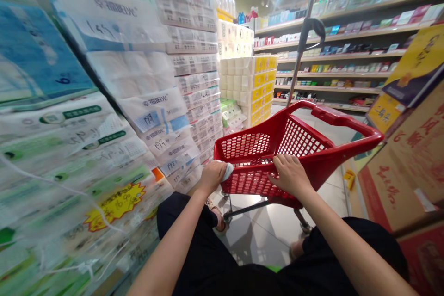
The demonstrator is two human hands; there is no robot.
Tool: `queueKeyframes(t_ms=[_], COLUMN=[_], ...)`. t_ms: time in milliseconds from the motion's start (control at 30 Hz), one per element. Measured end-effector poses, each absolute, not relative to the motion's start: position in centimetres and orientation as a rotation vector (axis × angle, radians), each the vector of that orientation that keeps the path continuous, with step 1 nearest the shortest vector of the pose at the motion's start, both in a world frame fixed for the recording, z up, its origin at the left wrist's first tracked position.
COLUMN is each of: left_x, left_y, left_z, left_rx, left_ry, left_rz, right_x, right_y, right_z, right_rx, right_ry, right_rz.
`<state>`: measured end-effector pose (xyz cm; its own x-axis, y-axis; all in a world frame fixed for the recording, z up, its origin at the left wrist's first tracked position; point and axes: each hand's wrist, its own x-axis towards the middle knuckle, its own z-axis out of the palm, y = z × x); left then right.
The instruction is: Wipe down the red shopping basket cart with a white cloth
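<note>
A red plastic shopping cart (249,180) with a perforated basket stands right in front of me, its handle at the far right end. My left hand (211,178) is closed around a crumpled white cloth (228,172), which touches the near left corner of the basket rim. My right hand (291,175) grips the near rim, fingers over the top edge and thumb against the outer side. Wheels and dark legs of the cart show below the basket, between my feet. The inside of the basket is partly hidden by its near wall.
Tall stacks of wrapped tissue packs (187,55) rise close on the left, with a white cord (62,180) across the nearest packs. Cardboard boxes (398,171) stand close on the right. Shelves of small goods (333,51) and a grey metal pole (301,46) are beyond the cart.
</note>
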<state>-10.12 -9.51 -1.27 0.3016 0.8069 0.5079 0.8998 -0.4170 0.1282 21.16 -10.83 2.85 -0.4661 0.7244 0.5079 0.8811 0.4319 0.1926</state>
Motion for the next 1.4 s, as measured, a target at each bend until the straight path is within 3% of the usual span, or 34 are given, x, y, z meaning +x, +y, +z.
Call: queueKeyframes(t_ms=[167, 700, 967, 1100, 1233, 1400], left_x=[-7.9, 5.3, 0.5, -1.4, -1.4, -1.7], left_y=[-10.2, -10.1, -11.4, -11.2, -10.5, -10.4], left_z=[0.2, 1.2, 3.7, 4.0, 2.4, 1.8], left_rx=[-2.253, -2.412, -2.868, -2.631, -2.461, -2.420], left_ry=[-1.771, -1.490, -1.100, -1.414, -1.778, -1.876], left_rz=[-0.553, -0.705, -1.234, -1.413, -1.200, -0.993], right_x=[21.0, 20.8, 21.3, 18.8, 16.0, 17.1], right_y=[-10.9, -10.9, -10.9, -11.3, -11.2, -10.9], right_z=[2.7, 2.5, 3.4, 4.3, 3.7, 2.9], right_rx=[-1.383, -1.424, -1.301, -1.332, -1.219, -1.218], right_ry=[-2.326, -2.310, -2.303, -2.199, -2.355, -2.400], right_rz=[-0.628, -0.627, -0.477, -0.515, -0.518, -0.521])
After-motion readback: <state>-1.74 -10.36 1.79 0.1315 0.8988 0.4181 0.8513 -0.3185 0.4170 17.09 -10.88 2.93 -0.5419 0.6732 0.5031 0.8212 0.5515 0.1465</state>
